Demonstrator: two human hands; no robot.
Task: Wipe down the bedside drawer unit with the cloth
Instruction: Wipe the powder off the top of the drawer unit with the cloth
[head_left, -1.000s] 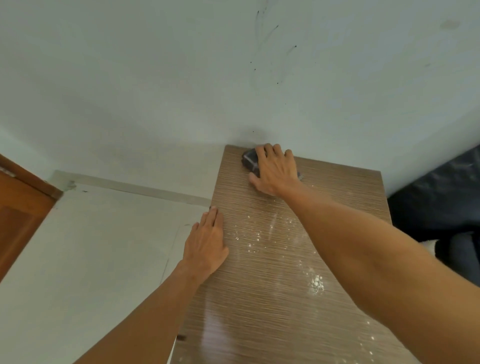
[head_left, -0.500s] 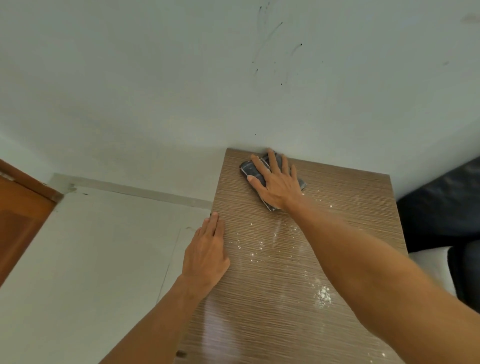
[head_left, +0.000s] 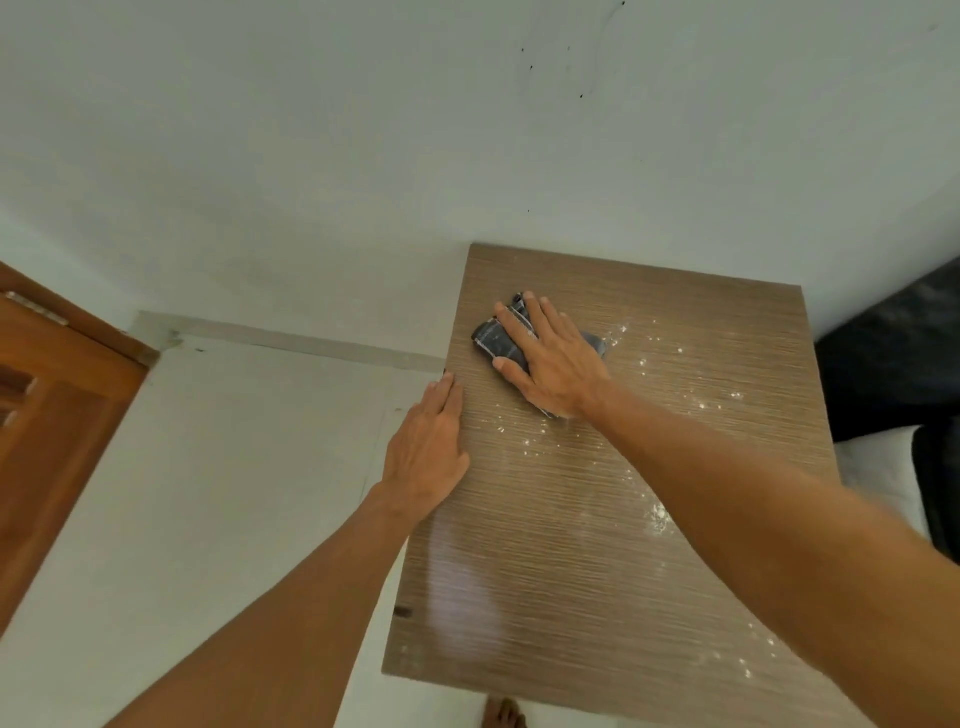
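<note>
Seen from above, the right hand (head_left: 558, 364) presses a folded dark cloth (head_left: 496, 340) flat under spread fingers (head_left: 511, 325), near the far left corner of the drawer unit top (head_left: 571, 571). The left hand (head_left: 426, 452) lies open and flat on the top's left edge, holding nothing. White specks (head_left: 657, 517) lie right of and nearer than the cloth, closest to the right hand.
</note>
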